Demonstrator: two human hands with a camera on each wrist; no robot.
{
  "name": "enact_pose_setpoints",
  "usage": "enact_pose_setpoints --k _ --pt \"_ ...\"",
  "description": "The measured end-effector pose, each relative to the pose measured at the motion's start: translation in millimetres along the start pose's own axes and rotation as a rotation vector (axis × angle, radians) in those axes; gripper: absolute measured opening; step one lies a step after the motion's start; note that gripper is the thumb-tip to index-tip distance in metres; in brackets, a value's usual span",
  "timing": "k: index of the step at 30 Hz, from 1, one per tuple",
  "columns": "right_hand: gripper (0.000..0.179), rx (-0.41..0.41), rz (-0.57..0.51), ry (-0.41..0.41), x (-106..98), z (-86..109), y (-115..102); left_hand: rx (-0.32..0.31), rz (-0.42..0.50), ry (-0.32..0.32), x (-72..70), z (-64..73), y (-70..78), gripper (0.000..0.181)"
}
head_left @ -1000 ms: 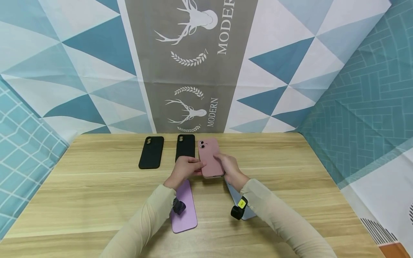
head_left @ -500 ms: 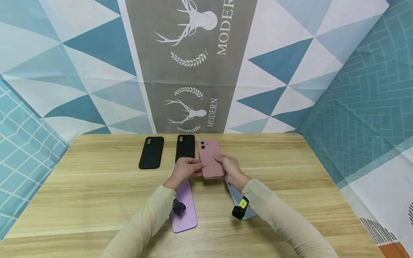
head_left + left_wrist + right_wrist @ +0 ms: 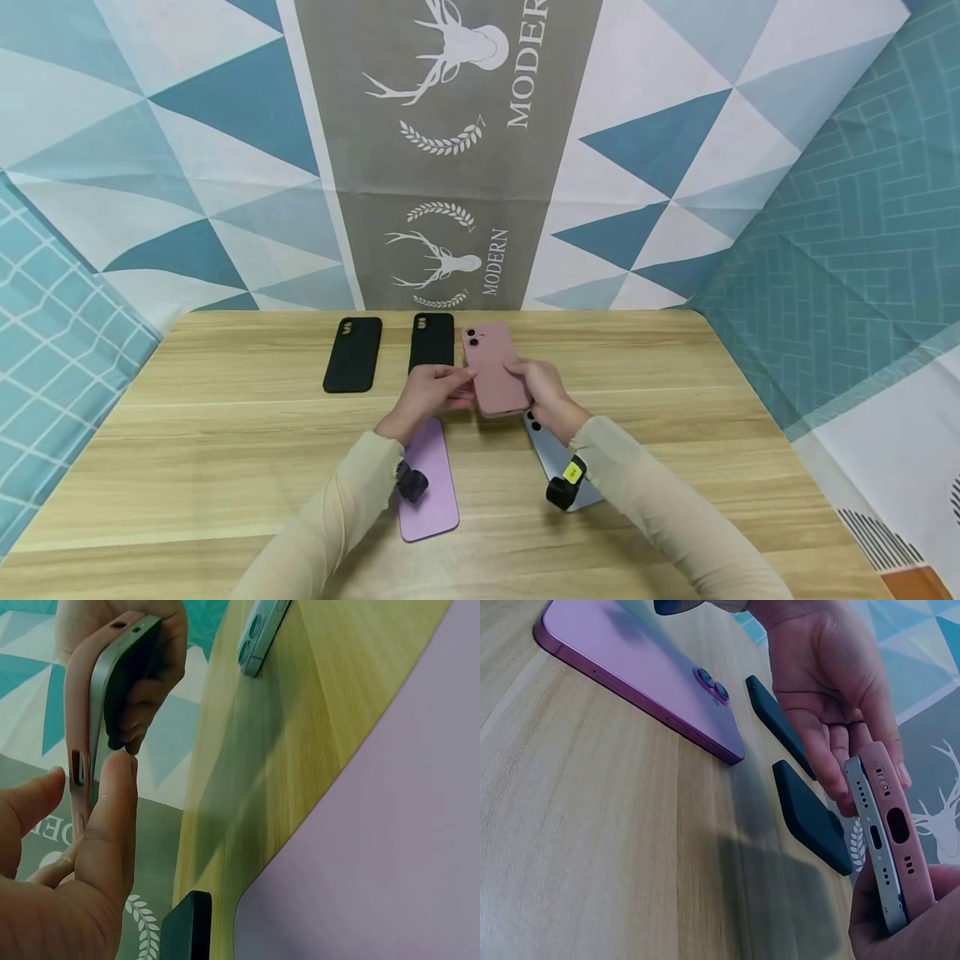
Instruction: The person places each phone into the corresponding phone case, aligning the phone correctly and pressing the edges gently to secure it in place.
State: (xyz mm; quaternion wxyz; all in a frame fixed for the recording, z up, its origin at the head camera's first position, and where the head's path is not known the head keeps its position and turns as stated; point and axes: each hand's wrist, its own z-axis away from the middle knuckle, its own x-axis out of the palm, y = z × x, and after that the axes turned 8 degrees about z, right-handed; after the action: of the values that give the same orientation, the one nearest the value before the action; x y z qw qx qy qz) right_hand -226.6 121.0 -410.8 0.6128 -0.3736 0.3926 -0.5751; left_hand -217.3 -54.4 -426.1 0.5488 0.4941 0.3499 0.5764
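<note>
A pink phone case (image 3: 491, 358) is held tilted over the middle of the table, camera cutout at the far end. Inside it sits a phone (image 3: 874, 847) with a pale silvery frame; along the bottom edge the frame stands a little out of the case. My right hand (image 3: 547, 396) grips both from the right, thumb on the case's back and fingers curled under the dark screen. From the left, my left hand (image 3: 427, 396) has thumb and fingers either side of the case's edge near a lower corner, the thumb only lightly at it.
A lilac phone (image 3: 441, 500) lies back up below my left wrist. Under my right wrist is a pale blue phone (image 3: 550, 454), partly covered by the arm. Two black phone cases (image 3: 352, 354) lie toward the table's far edge, one partly behind my left hand.
The pink case and phone have shifted slightly right and turned a little with my right hand. My left thumb has slid from the case's back to its edge.
</note>
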Motion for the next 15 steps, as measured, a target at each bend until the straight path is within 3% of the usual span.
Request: enact_pose_setpoints --k 10,15 --pt "0.045 0.037 0.038 -0.026 -3 3.3 -4 -0.004 0.014 -0.014 -5.7 1.6 4.8 0.034" --pt "0.047 0.035 0.086 -0.044 -4 3.3 -6 0.001 0.069 -0.034 -12.0 1.2 7.6 0.037"
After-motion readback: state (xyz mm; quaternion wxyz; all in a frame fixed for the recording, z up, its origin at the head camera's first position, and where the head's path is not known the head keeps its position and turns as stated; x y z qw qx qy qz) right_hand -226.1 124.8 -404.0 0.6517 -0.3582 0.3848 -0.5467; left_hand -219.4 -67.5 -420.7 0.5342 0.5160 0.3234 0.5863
